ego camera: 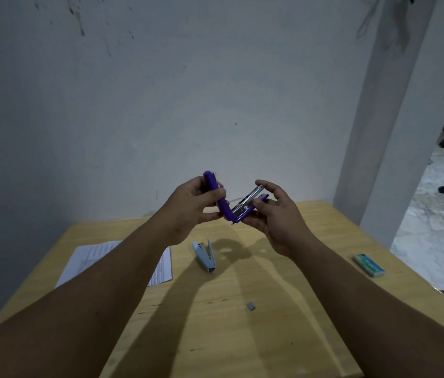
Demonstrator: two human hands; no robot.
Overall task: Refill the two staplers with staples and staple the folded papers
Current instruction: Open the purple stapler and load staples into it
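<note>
The purple stapler (pixel 222 199) is held in the air above the far half of the wooden table (pixel 242 336), swung open into a V. I see its purple plastic top arm standing nearly upright on one side and its base with the bright metal staple channel slanting up on the other. My left hand (pixel 188 211) grips the top arm, thumb curled over its front and fingers wrapped behind. My right hand (pixel 278 214) holds the base and channel, fingertips pinching along their length, index finger arched over the channel's tip.

Below the purple stapler, on the table, lies the light blue stapler (pixel 206 257), slightly open and pointing away from me. Left of it rests the printed paper (pixel 92 257), flat and rectangular; my left forearm covers its middle. Nearer me than the purple stapler lies a small grey strip of staples (pixel 250 306). To the right sits a green-and-white staple box (pixel 368 265), closed, so I cannot tell its contents. The table is pale, smooth, grained wood.
</note>
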